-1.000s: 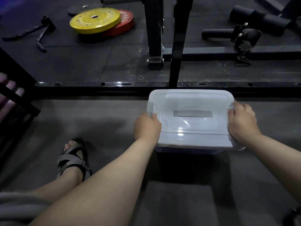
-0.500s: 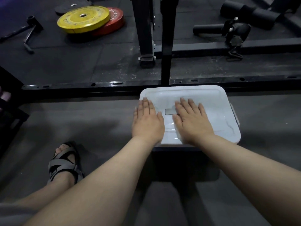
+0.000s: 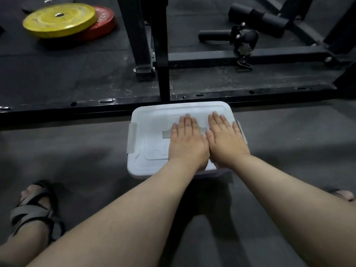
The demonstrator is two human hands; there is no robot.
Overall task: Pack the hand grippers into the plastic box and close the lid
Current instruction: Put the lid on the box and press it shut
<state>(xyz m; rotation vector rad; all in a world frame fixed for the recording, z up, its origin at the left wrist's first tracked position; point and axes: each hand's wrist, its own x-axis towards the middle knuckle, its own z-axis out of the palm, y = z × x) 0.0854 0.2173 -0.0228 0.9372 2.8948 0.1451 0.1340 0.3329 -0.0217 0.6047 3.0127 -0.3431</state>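
A white plastic box point(image 3: 148, 166) sits on the grey floor in front of me with its lid point(image 3: 152, 120) on top. A grey latch point(image 3: 131, 137) lies flat along its left side. My left hand point(image 3: 187, 140) lies palm down on the middle of the lid, fingers straight, covering part of a grey label point(image 3: 166, 134). My right hand point(image 3: 225, 140) lies flat beside it on the right part of the lid. The two hands touch side by side. The hand grippers are out of sight; the box's inside is hidden.
A black rack frame point(image 3: 159, 54) with a low floor rail point(image 3: 77, 105) stands right behind the box. Yellow point(image 3: 57, 19) and red point(image 3: 105, 20) weight plates lie far left. Black roller pads point(image 3: 260, 17) sit far right. My sandalled foot point(image 3: 32, 209) is at lower left.
My hands left the box's side latches and went flat onto the lid. Since half a second ago both have slid toward the right part of the lid, now touching each other.
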